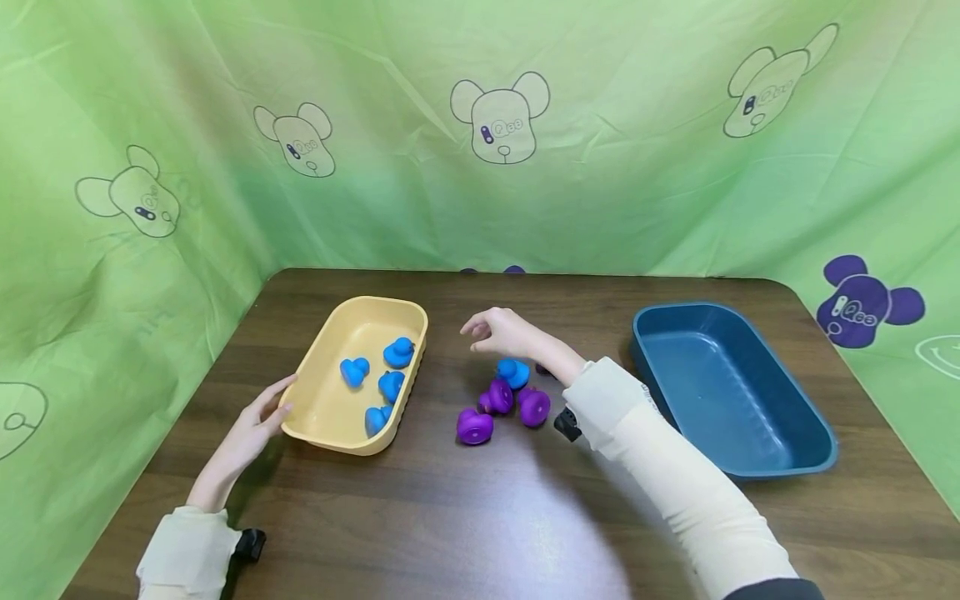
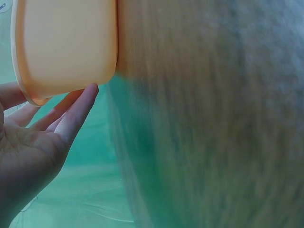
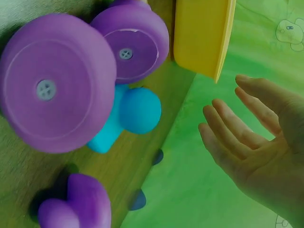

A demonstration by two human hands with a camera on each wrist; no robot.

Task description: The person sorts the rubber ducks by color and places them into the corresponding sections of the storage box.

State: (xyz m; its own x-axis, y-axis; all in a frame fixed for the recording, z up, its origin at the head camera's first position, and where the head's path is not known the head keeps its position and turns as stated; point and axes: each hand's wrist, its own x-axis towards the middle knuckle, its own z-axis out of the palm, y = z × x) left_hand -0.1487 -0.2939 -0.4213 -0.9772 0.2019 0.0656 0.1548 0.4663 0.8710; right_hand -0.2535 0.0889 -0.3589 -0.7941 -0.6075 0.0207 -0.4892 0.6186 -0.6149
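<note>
In the head view my left hand point(image 1: 251, 429) holds the near left corner of a yellow tub point(image 1: 318, 417). The left wrist view shows its straight fingers point(image 2: 78, 111) along the outer wall, with another digit over the rim. Several blue rubber ducks point(image 1: 354, 372) lie in the tub. My right hand point(image 1: 510, 332) hovers over the table beside the tub, fingers loosely bent and nothing between them. Just below it are a blue duck point(image 1: 513, 372) and purple ducks point(image 1: 475, 427), some tipped with their round bases point(image 3: 46, 89) showing.
At the right stands a deep blue tub point(image 1: 750, 408) with nothing in it. A small dark thing point(image 1: 542, 368) is partly hidden by the right wrist. Green cloth point(image 1: 360, 208) with printed mouse heads hangs behind and beside the brown table point(image 1: 390, 533).
</note>
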